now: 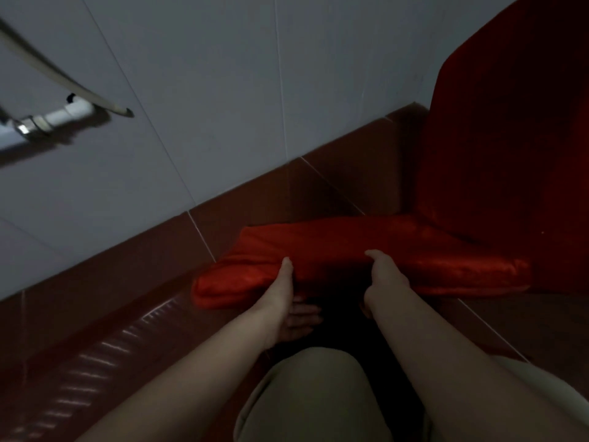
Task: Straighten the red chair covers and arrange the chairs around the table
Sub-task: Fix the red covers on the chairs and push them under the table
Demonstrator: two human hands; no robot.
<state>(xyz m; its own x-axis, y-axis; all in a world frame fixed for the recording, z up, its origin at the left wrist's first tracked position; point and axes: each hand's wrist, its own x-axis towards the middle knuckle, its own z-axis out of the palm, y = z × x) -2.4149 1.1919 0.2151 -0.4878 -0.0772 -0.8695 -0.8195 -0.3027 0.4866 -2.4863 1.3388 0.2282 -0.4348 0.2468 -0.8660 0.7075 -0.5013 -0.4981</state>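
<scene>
— How far along are you?

— Not far, I'd judge; I see only one chair, and no tabletop or other chairs, so the arranging is all still to do; this red cover (334,244) isn't smooth yet.

— Where are you holding it?

— Well off to the left of my left grip (291,306) a white pipe (63,118) with a metal fitting runs along pale, matt wall tiles (207,90); below them the floor (79,362) is dark red and glossy. My left grip pinches the front hem of the seat, thumb on top, fingers underneath; just beside it my right grip (384,279) grasps the same edge, thumb over and fingers tucked out of sight.

— And the fabric?

— Satiny, slippery-looking, with a sheen; it bunches in soft rolls at the corner left of my grips and puckers to their right; beyond the right grip the backrest (510,138) rises tall, its covering fairly flat.
</scene>
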